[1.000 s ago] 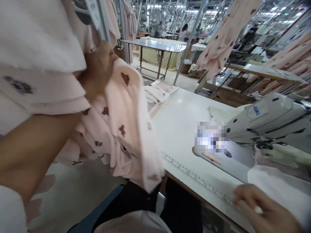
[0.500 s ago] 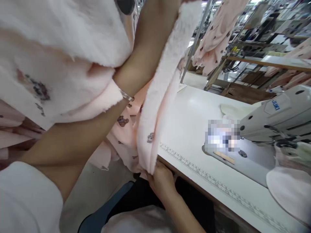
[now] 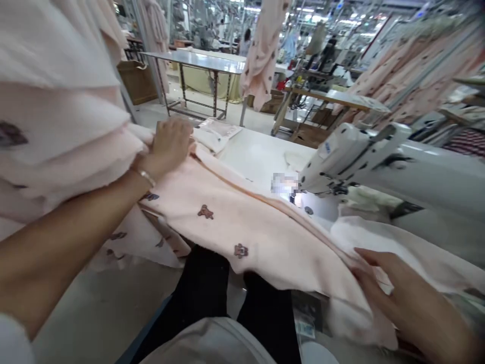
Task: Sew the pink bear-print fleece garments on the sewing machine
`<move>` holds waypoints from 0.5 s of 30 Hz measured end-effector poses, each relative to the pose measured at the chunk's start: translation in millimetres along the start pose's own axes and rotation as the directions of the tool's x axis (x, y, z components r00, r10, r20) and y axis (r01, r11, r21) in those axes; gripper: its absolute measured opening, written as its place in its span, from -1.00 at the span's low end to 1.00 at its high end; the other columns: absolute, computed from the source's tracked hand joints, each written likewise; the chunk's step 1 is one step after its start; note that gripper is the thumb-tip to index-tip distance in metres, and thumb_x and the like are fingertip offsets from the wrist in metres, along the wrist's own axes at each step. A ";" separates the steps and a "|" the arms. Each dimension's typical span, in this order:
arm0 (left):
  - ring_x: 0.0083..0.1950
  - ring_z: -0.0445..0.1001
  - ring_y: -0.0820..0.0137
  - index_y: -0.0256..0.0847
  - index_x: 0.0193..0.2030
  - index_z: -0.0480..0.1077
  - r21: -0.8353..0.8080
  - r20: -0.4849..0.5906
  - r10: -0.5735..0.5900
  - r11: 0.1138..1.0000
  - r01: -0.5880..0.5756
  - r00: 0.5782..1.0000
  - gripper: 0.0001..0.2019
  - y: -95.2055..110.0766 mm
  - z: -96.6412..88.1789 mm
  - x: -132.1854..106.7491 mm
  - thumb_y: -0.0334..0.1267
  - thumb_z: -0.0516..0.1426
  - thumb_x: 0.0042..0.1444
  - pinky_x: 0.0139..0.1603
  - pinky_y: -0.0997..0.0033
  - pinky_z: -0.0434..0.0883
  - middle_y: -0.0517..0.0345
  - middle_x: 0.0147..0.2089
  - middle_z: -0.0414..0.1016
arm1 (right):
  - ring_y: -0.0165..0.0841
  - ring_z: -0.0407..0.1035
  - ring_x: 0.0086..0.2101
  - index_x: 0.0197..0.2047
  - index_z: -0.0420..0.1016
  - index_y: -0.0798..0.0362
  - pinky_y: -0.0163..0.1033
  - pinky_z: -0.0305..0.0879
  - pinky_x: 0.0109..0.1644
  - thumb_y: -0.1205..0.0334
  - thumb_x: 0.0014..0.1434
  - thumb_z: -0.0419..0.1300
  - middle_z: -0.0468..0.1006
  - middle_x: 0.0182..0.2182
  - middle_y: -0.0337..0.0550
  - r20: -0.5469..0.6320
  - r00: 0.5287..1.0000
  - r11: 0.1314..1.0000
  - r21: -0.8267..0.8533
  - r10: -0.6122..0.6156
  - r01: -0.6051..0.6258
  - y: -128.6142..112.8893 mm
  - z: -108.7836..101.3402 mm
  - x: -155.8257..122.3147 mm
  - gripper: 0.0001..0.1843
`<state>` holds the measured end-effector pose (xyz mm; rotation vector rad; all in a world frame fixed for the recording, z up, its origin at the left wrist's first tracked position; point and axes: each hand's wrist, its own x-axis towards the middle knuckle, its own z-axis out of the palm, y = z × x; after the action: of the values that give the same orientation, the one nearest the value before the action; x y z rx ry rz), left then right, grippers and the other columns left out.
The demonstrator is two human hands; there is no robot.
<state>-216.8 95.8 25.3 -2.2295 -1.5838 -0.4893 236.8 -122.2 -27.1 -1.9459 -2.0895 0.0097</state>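
A long piece of pink fleece fabric (image 3: 261,227) printed with small brown bears stretches across the front of the sewing table. My left hand (image 3: 171,142), with a bracelet at the wrist, is closed on its far left end. At the near right end, my right hand (image 3: 403,288) has the edge between thumb and fingers, slightly blurred. A folded edge runs along the piece between both hands. Just beyond that edge stands a white sewing machine (image 3: 341,156), its needle area lit and pixelated.
More pink fabric (image 3: 56,116) hangs at the left, close over my left forearm. A clear plastic packet (image 3: 217,132) lies on the table's far left corner. White cloth (image 3: 379,237) lies by the machine. Farther back are a metal-legged table (image 3: 200,61) and racks of pink fabric (image 3: 420,71).
The fabric went from hanging upright between my hands to lying stretched across the table front. My left hand came down and left; my right hand moved right. The view turned and rose.
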 end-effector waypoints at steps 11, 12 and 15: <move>0.26 0.21 0.13 -0.14 0.10 0.28 -0.354 0.051 0.508 0.814 -0.460 0.860 -0.64 94.1 15.3 -97.8 -0.04 0.01 0.23 0.31 0.02 0.08 -0.01 0.24 0.26 | -0.32 0.47 -0.31 -0.14 0.43 -0.01 -0.27 0.37 -0.28 -0.08 0.22 0.00 0.57 -0.24 -0.15 0.036 0.977 0.958 0.195 0.209 -0.212 8.0 12.1 -17.3 -0.63; 0.25 0.23 0.13 -0.12 0.12 0.27 -0.372 0.067 0.513 0.809 -0.455 0.856 -0.62 88.0 17.6 -102.0 -0.03 0.02 0.23 0.28 0.03 0.14 -0.01 0.25 0.25 | -0.34 0.47 -0.31 -0.16 0.42 -0.01 -0.29 0.37 -0.26 -0.08 0.23 -0.02 0.57 -0.28 -0.16 0.047 0.976 0.952 0.216 0.211 -0.217 7.8 10.6 -14.8 -0.63; 0.24 0.25 0.17 -0.13 0.14 0.27 -0.408 0.070 0.485 0.811 -0.419 0.871 -0.65 71.1 20.3 -115.2 -0.12 0.03 0.24 0.19 0.09 0.27 -0.03 0.26 0.23 | -0.37 0.47 -0.33 -0.23 0.40 -0.03 -0.33 0.37 -0.24 -0.05 0.26 -0.06 0.55 -0.39 -0.22 0.070 0.980 0.945 0.260 0.185 -0.197 5.8 6.6 -8.3 -0.67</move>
<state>-183.8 -10.9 -53.8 -2.9049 -1.0139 -0.5045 241.5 -128.6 -36.2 -1.9866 -1.8069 0.3579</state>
